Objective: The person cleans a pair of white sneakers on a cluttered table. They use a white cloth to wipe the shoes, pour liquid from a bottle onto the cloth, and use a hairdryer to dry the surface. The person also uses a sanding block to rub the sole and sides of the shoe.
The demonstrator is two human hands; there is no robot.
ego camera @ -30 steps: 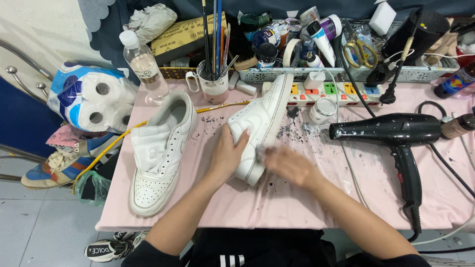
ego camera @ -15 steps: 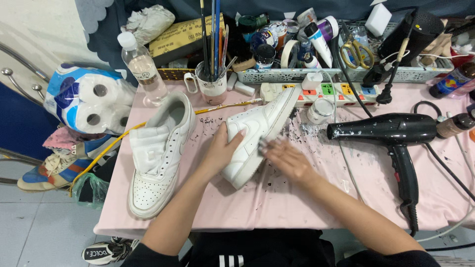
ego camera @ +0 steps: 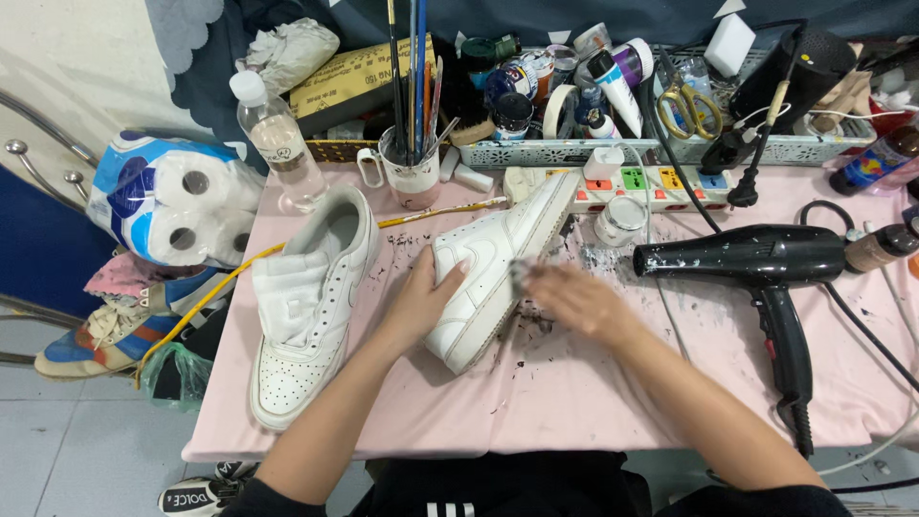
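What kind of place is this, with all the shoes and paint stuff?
Probably a small shoe cleaning or repainting workbench. Two white sneakers lie on a paint-speckled pink table, with a cup of brushes and a black hairdryer beside them.

tilted sneaker [ego camera: 488, 273] between second sneaker [ego camera: 306, 306] at left, hair dryer [ego camera: 766, 263] at right

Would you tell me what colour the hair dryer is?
Black; the hair dryer shows clearly in the head view.
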